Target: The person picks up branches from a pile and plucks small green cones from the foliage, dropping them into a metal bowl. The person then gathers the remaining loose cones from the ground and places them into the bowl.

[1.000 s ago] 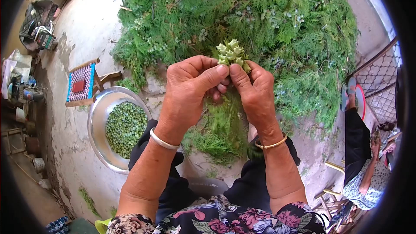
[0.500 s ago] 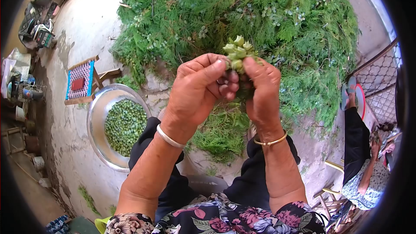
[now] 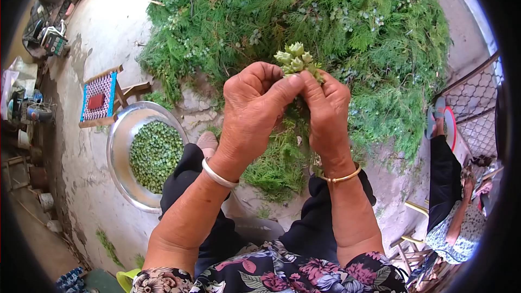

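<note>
In the head view, bare floor point(image 3: 89, 184) runs open left of the leafy pile point(image 3: 304, 11), before which the right hand point(image 3: 328, 111) pinches a pale green cluster point(image 3: 294, 58), while the left hand point(image 3: 252, 113), fingers bent, sets its thumb against it, its hold unclear. A woven stool point(image 3: 100, 88), loose greenery point(image 3: 275, 171) and, rightward, another person point(image 3: 456, 230) surround them; at left a metal basin point(image 3: 120, 135) contains small green cones point(image 3: 156, 156).
</note>
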Available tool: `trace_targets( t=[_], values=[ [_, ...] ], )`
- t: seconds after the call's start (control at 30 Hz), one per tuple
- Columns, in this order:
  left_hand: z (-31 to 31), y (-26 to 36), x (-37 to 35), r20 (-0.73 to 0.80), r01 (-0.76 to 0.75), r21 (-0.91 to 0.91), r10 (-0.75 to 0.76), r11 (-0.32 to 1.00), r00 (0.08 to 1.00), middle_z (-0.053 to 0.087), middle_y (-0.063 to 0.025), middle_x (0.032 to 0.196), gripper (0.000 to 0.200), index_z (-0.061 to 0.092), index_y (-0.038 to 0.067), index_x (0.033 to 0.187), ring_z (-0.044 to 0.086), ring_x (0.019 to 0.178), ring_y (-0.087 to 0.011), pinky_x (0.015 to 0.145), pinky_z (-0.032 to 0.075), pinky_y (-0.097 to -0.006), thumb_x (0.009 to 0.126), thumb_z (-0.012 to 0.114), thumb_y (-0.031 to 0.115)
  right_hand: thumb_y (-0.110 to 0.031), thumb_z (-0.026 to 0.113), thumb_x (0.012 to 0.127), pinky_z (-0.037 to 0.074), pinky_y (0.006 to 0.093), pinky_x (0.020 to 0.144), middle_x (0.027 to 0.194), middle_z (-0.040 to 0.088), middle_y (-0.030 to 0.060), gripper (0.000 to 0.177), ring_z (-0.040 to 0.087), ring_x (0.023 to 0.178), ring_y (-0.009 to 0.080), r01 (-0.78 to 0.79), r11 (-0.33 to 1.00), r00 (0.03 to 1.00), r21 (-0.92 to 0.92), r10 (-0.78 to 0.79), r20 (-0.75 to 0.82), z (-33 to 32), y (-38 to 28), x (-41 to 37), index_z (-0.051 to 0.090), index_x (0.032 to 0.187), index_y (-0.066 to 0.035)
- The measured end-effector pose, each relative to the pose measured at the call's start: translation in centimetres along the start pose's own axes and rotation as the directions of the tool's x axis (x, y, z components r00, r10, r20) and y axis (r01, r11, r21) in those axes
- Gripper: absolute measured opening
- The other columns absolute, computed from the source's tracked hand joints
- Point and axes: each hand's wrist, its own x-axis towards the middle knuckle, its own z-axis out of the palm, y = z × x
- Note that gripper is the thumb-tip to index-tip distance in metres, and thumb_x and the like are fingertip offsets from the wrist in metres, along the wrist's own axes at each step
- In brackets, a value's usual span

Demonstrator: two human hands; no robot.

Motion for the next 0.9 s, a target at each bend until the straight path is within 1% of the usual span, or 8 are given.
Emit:
trace_targets(
  t=[0.1, 0.17, 0.27, 0.33, 0.43, 0.7, 0.8, 0.9],
  values=[
    [-0.3, 0.0, 0.2, 0.016, -0.015, 0.002, 0.015, 1.000, 1.000, 0.057, -0.0006, 0.065, 0.015, 0.059, -0.002, 0.084, 0.046, 0.051, -0.0019, 0.041, 0.034, -0.0176, 0.085, 0.063, 0.012, -0.016, 0.054, 0.092, 0.039, 0.0196, 0.052, 0.070, 0.059, -0.0022, 0.020, 0.049, 0.061, 0.0020, 0.143, 0.968, 0.990, -0.205, -0.135, 0.051, -0.3, 0.3, 0.0, 0.061, 0.084, 0.000],
    [-0.5, 0.5, 0.2, 0.041, 0.036, -0.022, -0.035, 0.999, 0.999, 0.058, -0.0014, 0.066, 0.014, 0.059, -0.002, 0.085, 0.046, 0.051, -0.0023, 0.041, 0.034, -0.0175, 0.085, 0.063, 0.012, -0.017, 0.056, 0.092, 0.038, 0.0191, 0.053, 0.073, 0.060, -0.0022, 0.019, 0.049, 0.063, 0.0023, -0.056, 0.998, 0.996, 0.013, 0.055, 0.069, -0.4, -0.2, -0.2, 0.062, 0.086, -0.001],
    [-0.9, 0.8, 0.4, 0.145, 0.161, -0.264, -0.126, 0.951, 0.981, 0.059, -0.0049, 0.069, 0.011, 0.058, -0.001, 0.087, 0.049, 0.051, -0.0062, 0.041, 0.036, -0.0192, 0.085, 0.060, 0.010, -0.018, 0.057, 0.091, 0.038, 0.0192, 0.057, 0.076, 0.061, -0.0022, 0.017, 0.050, 0.065, 0.0032, -0.088, 0.972, 0.995, 0.218, 0.074, 0.069, -0.5, -0.5, 0.0, 0.063, 0.089, -0.002],
    [-1.1, 0.5, 0.6, 0.193, 0.270, -0.471, -0.200, 0.840, 0.961, 0.060, -0.0083, 0.073, 0.009, 0.056, 0.000, 0.088, 0.051, 0.052, -0.0115, 0.041, 0.038, -0.0223, 0.085, 0.056, 0.008, -0.019, 0.056, 0.091, 0.038, 0.0194, 0.059, 0.077, 0.061, -0.0019, 0.018, 0.051, 0.066, 0.0038, -0.117, 0.965, 0.992, 0.236, 0.103, 0.070, -0.3, -0.7, -0.1, 0.064, 0.091, -0.003],
    [-0.8, 0.4, 0.7, 0.155, 0.265, -0.537, -0.216, 0.801, 0.964, 0.059, -0.0093, 0.074, 0.009, 0.055, 0.000, 0.088, 0.052, 0.054, -0.0142, 0.041, 0.039, -0.0254, 0.085, 0.054, 0.008, -0.022, 0.055, 0.092, 0.038, 0.0197, 0.061, 0.079, 0.061, -0.0016, 0.021, 0.051, 0.067, 0.0045, -0.162, 0.952, 0.985, 0.259, 0.142, 0.094, -0.7, -0.2, 0.2, 0.063, 0.093, -0.003],
    [-1.5, 0.0, 0.9, 0.113, 0.289, -0.522, -0.270, 0.802, 0.956, 0.060, -0.0088, 0.078, 0.012, 0.056, 0.000, 0.092, 0.052, 0.058, -0.0126, 0.044, 0.038, -0.0232, 0.088, 0.054, 0.012, -0.026, 0.051, 0.094, 0.039, 0.0197, 0.059, 0.079, 0.060, -0.0011, 0.026, 0.050, 0.067, 0.0052, -0.181, 0.928, 0.983, 0.326, 0.185, 0.020, 0.1, -0.6, 0.0, 0.063, 0.094, -0.003],
    [-1.4, -0.2, 1.1, -0.005, 0.230, -0.368, -0.249, 0.901, 0.968, 0.060, -0.0072, 0.078, 0.011, 0.057, -0.002, 0.092, 0.052, 0.058, -0.0110, 0.046, 0.039, -0.0225, 0.085, 0.058, 0.006, -0.025, 0.053, 0.094, 0.038, 0.0197, 0.055, 0.074, 0.060, -0.0016, 0.025, 0.049, 0.064, 0.0047, -0.131, 0.960, 0.984, 0.248, 0.157, -0.088, 0.2, -0.3, 0.3, 0.063, 0.089, -0.003],
    [-1.1, -0.7, 0.8, -0.032, 0.164, -0.154, -0.171, 0.974, 0.985, 0.060, -0.0051, 0.077, 0.015, 0.058, -0.004, 0.094, 0.052, 0.059, -0.0094, 0.049, 0.041, -0.0217, 0.080, 0.061, 0.000, -0.020, 0.058, 0.092, 0.037, 0.0219, 0.049, 0.064, 0.058, -0.0014, 0.024, 0.048, 0.055, 0.0046, 0.124, 0.966, 0.991, -0.228, -0.133, -0.025, -0.8, 1.0, 0.7, 0.061, 0.078, -0.001]
  ],
)
